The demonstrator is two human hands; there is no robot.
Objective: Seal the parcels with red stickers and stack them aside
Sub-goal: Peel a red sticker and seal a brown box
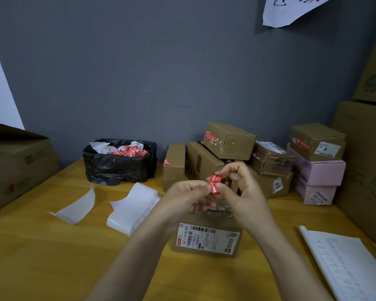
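Observation:
A small red sticker point(214, 183) with white print is pinched between my left hand point(188, 197) and my right hand point(241, 187), held above the table. Right below my hands lies a brown cardboard parcel point(206, 235) with a white shipping label on its near face. Behind my hands a pile of brown parcels point(228, 142) leans against the grey wall, some with red stickers on their edges. To the right, a brown box point(317, 140) sits on top of two pink boxes point(319, 172).
A bin lined with a black bag point(119, 164) holds crumpled red and white sticker scraps. White backing sheets point(132, 207) and a loose strip point(78, 205) lie on the wooden table point(52, 257). Large cartons stand at left point(15, 166) and right point(367, 166). A notebook point(343, 261) lies near right.

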